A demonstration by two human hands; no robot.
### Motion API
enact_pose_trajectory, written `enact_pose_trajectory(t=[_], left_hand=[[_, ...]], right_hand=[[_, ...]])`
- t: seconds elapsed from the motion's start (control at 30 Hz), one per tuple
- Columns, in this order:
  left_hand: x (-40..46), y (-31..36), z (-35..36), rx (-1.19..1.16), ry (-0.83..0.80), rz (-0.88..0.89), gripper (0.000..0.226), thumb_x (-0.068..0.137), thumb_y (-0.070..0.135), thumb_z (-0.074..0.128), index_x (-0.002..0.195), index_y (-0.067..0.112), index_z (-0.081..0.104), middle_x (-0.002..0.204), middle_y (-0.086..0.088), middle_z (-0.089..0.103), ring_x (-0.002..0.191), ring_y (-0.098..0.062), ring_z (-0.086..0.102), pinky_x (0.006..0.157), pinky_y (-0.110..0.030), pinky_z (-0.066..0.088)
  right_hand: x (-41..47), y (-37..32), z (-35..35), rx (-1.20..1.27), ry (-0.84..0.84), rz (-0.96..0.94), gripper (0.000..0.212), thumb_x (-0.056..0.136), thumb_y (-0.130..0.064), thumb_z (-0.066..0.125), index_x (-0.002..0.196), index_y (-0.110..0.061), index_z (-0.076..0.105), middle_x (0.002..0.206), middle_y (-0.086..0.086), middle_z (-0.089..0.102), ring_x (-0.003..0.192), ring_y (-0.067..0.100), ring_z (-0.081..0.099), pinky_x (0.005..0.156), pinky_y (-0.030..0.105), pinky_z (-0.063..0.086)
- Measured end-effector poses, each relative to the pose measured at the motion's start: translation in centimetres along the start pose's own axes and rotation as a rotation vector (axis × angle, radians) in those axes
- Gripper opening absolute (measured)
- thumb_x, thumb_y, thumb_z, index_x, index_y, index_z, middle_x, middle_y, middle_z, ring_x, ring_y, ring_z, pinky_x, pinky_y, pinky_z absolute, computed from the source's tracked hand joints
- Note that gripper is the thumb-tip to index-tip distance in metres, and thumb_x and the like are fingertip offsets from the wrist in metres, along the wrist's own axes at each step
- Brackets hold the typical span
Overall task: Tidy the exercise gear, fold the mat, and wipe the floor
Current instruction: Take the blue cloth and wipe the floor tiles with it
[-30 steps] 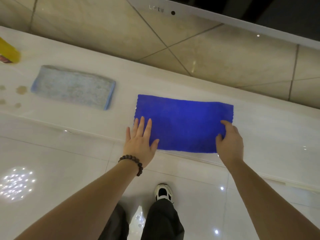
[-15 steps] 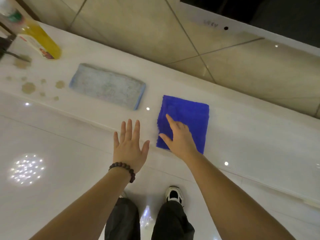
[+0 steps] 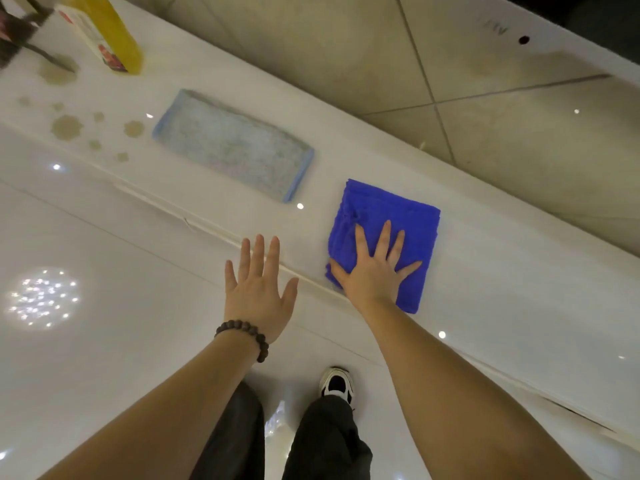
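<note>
The right hand (image 3: 375, 271) is laid flat on the blue cloth (image 3: 384, 237), fingers straight and spread, the palm over the cloth's near left part. The cloth is folded into a rough square and lies on the white table (image 3: 502, 289), close to its near edge. The left hand (image 3: 258, 292) is held open with straight fingers, nothing in it, just left of the cloth and apart from it, over the table's near edge; whether it touches the surface cannot be told. A dark bead bracelet (image 3: 247, 336) is worn on the left wrist.

Further left on the table, a pale blue-grey cloth (image 3: 232, 145) is laid out flat as a long rectangle, separate from the blue one. Beyond it, brownish spill spots (image 3: 65, 128) are scattered over the table top. At the far left, a bottle (image 3: 107, 32) of yellow liquid with a white and red label is seen, cut off by the frame's top; its cap is out of view. A dark blurred object (image 3: 20, 32) is seen beside it at the corner.

Below the arms, dark trousers (image 3: 325, 445) and a black-and-white shoe (image 3: 337, 384) are seen on the glossy white floor (image 3: 104, 341). Beige tiles (image 3: 329, 46) are seen behind the table.
</note>
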State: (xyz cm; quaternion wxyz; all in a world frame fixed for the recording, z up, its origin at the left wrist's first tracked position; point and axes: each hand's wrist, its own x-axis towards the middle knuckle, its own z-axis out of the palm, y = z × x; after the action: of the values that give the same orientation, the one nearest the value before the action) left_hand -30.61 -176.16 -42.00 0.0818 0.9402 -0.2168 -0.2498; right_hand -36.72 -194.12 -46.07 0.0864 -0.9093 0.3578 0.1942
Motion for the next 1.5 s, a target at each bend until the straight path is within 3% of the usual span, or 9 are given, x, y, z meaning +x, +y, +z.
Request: enact_pose_trajectory(t=[0.1, 0.27, 0.37, 0.47, 0.73, 1.03, 1.37, 1.5], left_hand=[[-0.9, -0.8, 0.6, -0.003, -0.001, -0.046, 0.069, 0.098, 0.053, 0.021, 0.152, 0.027, -0.014, 0.161, 0.001, -0.015, 0.143, -0.016, -0.025, 0.116, -0.042, -0.011], [-3.6, -2.0, -1.1, -0.017, 0.014, -0.168, 0.072, 0.098, 0.055, 0.021, 0.153, 0.024, -0.013, 0.161, 0.001, -0.014, 0.146, -0.019, -0.019, 0.118, -0.045, -0.008], [-6.2, -2.9, -4.4, -0.019, 0.041, -0.252, 0.071, 0.098, 0.054, 0.019, 0.153, 0.023, -0.013, 0.161, 0.000, -0.013, 0.148, -0.021, -0.015, 0.120, -0.045, -0.005], [-9.8, -4.4, -8.7, -0.054, 0.101, -0.365, 0.070, 0.098, 0.054, 0.018, 0.153, 0.024, -0.014, 0.162, -0.001, -0.012, 0.148, -0.021, -0.012, 0.121, -0.046, -0.002], [-20.6, -11.2, -17.4, -0.197, 0.327, -0.656, 0.070, 0.098, 0.054, 0.021, 0.152, 0.025, -0.013, 0.163, -0.001, -0.006, 0.149, -0.021, -0.007, 0.121, -0.044, 0.000], [-31.1, -26.1, -18.5, -0.278, 0.406, -0.924, 0.070, 0.098, 0.055, 0.018, 0.152, 0.025, -0.013, 0.162, -0.001, -0.007, 0.149, -0.021, -0.007, 0.121, -0.046, 0.001], [-38.8, -47.7, -16.6, -0.392, 0.341, -1.028, 0.068, 0.099, 0.053, 0.016, 0.152, 0.024, -0.015, 0.162, 0.001, -0.009, 0.149, -0.020, -0.010, 0.121, -0.046, 0.000], [-40.5, -54.7, -16.6, -0.385, 0.352, -1.055, 0.070, 0.091, 0.055, 0.004, 0.152, 0.025, -0.015, 0.162, 0.001, -0.007, 0.149, -0.020, -0.010, 0.120, -0.046, 0.000]], right_hand=[[0.3, 0.0, -0.4, 0.025, 0.055, 0.032, 0.070, 0.089, -0.060, 0.043, 0.147, -0.039, 0.011, 0.157, 0.007, 0.001, 0.143, 0.036, 0.000, 0.106, 0.072, 0.005], [0.8, 0.8, -3.4, -0.009, 0.078, -0.021, 0.049, 0.093, -0.030, 0.054, 0.137, -0.027, 0.033, 0.142, 0.008, 0.028, 0.124, 0.035, 0.031, 0.095, 0.058, 0.040], [-1.4, 0.3, -6.5, 0.054, 0.108, -0.186, 0.048, 0.090, -0.021, 0.059, 0.134, -0.018, 0.042, 0.135, 0.011, 0.039, 0.113, 0.034, 0.041, 0.081, 0.045, 0.049], [-5.4, -2.0, -10.2, 0.102, 0.154, -0.420, 0.050, 0.080, -0.014, 0.070, 0.127, -0.013, 0.052, 0.128, 0.013, 0.048, 0.107, 0.036, 0.048, 0.072, 0.043, 0.053], [-14.5, -12.4, -18.7, 0.263, 0.247, -0.771, 0.047, 0.075, -0.002, 0.071, 0.120, -0.008, 0.058, 0.122, 0.015, 0.052, 0.104, 0.035, 0.050, 0.076, 0.042, 0.053], [-24.7, -29.7, -15.3, 0.187, 0.134, -1.082, 0.049, 0.066, 0.001, 0.077, 0.112, -0.006, 0.062, 0.112, 0.018, 0.057, 0.089, 0.038, 0.055, 0.065, 0.039, 0.053], [-38.0, -52.2, -5.4, 0.169, -0.049, -1.109, 0.043, 0.083, -0.005, 0.065, 0.125, -0.009, 0.055, 0.127, 0.012, 0.049, 0.108, 0.029, 0.047, 0.082, 0.039, 0.050], [-40.3, -58.5, -3.7, 0.200, -0.100, -1.081, 0.044, 0.086, -0.004, 0.061, 0.129, -0.011, 0.052, 0.130, 0.009, 0.045, 0.112, 0.026, 0.044, 0.087, 0.036, 0.047]])
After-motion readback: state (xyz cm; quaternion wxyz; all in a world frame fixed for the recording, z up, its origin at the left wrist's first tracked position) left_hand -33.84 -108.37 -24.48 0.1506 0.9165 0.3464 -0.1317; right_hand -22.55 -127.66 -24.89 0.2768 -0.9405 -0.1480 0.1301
